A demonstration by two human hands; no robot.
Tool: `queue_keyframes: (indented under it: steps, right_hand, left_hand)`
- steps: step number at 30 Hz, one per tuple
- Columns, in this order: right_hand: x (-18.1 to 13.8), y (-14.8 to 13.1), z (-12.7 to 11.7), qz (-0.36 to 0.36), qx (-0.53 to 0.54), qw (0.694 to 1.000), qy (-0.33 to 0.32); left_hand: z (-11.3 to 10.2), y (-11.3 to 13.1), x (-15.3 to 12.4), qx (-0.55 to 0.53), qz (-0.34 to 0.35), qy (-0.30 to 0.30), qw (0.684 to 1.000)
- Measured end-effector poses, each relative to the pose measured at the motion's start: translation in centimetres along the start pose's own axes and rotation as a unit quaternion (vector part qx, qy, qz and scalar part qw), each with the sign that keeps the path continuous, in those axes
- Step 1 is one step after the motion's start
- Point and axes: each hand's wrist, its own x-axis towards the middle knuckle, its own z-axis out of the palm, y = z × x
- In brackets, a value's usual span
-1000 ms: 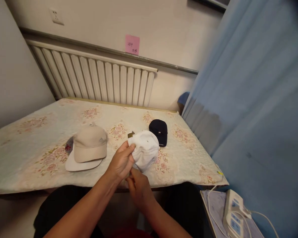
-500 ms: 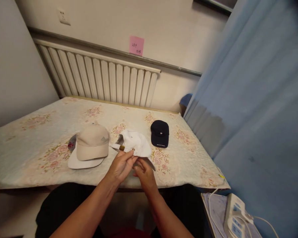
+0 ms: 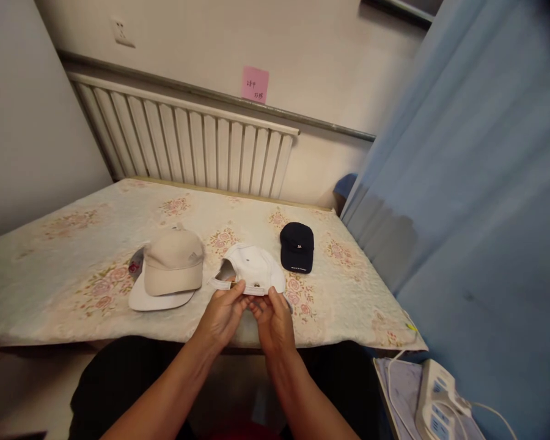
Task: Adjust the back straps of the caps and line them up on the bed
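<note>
Both my hands hold a white cap over the near part of the table, its back strap turned toward me. My left hand pinches the strap from the left. My right hand grips the strap's right side, fingers closed on it. A beige cap lies to the left, stacked on a white brim. A dark navy cap lies just beyond and to the right.
The table carries a pale floral cloth. A white radiator runs along the back wall under a pink note. A blue curtain hangs at the right. A white power strip lies low at the right.
The white cap was turned over and lowered toward the table, its strap now facing me. Both hands shifted up onto the strap. The view drifted slightly.
</note>
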Motion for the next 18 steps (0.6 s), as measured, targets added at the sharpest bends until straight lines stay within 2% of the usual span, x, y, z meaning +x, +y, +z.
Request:
queue_keyframes:
  steps: [4,9,12,15,18]
  right_hand:
    - [-0.1,0.2,0.0,0.012,0.005,1.000,-0.004]
    - [-0.1,0.0,0.1,0.029,-0.006,0.999,-0.030]
    - [0.0,-0.6,0.1,0.023,-0.006,0.999,-0.042]
    - [0.3,-1.2,-0.1,0.011,0.001,1.000,-0.019]
    - [0.6,-1.5,-0.5,0.006,0.000,1.000,0.005]
  left_hand:
    - [-0.2,-0.1,-0.1,0.021,-0.013,0.027,0.999]
    - [-0.3,0.0,-0.5,0.067,-0.005,0.030,0.997]
    - [-0.8,0.1,-1.2,0.125,-0.030,0.033,0.991]
    - [-1.6,0.6,-2.7,0.252,-0.080,0.027,0.964]
    - [-1.9,1.6,-4.5,0.380,-0.082,-0.035,0.921]
